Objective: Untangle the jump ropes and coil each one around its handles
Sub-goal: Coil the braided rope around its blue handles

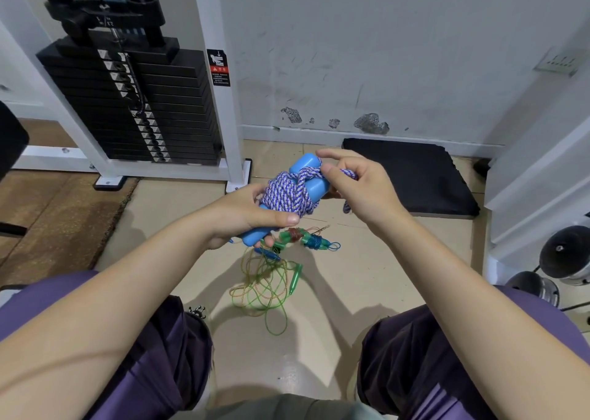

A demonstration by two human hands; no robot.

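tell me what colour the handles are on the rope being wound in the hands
Light blue handles, wrapped in a purple-and-white braided rope; head view.

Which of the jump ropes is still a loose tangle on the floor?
The green rope, sprawled in loose loops on the floor. The braided purple rope is wound around its blue handles in the hands, and a small coiled bundle lies beside the tangle.
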